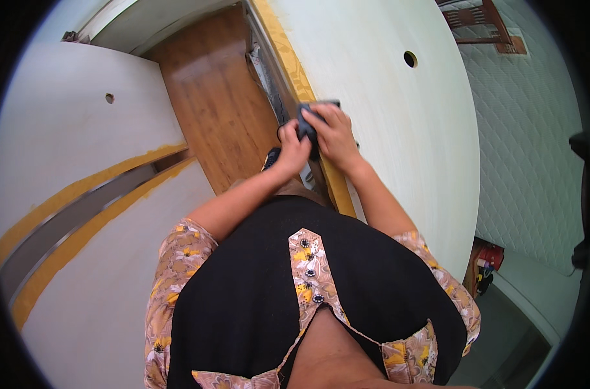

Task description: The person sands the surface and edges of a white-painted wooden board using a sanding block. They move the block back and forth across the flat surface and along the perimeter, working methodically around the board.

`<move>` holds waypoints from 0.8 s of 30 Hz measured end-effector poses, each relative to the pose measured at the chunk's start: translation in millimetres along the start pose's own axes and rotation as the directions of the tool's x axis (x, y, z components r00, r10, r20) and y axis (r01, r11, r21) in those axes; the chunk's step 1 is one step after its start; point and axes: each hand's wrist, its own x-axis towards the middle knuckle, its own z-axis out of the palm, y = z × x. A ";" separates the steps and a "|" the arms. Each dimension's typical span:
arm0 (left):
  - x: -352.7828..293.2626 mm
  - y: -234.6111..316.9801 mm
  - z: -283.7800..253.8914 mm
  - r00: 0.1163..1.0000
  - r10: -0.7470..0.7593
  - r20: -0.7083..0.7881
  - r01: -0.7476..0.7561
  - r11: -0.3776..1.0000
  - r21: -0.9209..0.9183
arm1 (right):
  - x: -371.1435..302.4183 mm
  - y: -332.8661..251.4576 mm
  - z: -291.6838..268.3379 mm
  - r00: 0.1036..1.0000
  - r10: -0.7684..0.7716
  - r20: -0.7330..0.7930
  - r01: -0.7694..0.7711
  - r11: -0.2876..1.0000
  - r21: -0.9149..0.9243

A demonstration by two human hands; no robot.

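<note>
Right now both hands grip 1 dark sanding block [310,123]: left hand [292,152] clenched on its lower end, right hand [334,133] w/ fingers curled over its top, pressed on the yellow edge strip [294,71] of the white panel [386,110]. 2 white panels total, 1 round hole each; 2nd panel [68,142] sits well apart at left. Bare wood floor [217,110] lies betw. them.

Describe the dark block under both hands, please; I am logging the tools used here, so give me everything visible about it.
The dark block is small, black or dark grey, roughly rectangular, with a matte look; its material cannot be told. Only its top edge and a middle strip show. The right hand lies flat over it from above and the left hand grips its near-left end. It sits pressed on the yellow edge band of the pale round panel.
</note>
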 end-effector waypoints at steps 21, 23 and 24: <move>-12.1 12.5 15.1 0.994 -0.073 -0.086 0.066 0.994 -0.083 | -26.4 0.6 5.2 0.998 0.001 -0.059 0.000 1.000 0.021; -61.9 10.8 29.2 0.999 -0.024 -0.047 0.021 0.998 -0.057 | -69.8 -24.4 -9.5 0.999 0.031 -0.043 -0.030 0.999 0.021; -86.9 11.9 37.2 0.998 -0.064 -0.012 0.064 0.997 -0.048 | -90.5 -36.7 -17.3 0.998 0.058 -0.031 -0.058 0.998 -0.002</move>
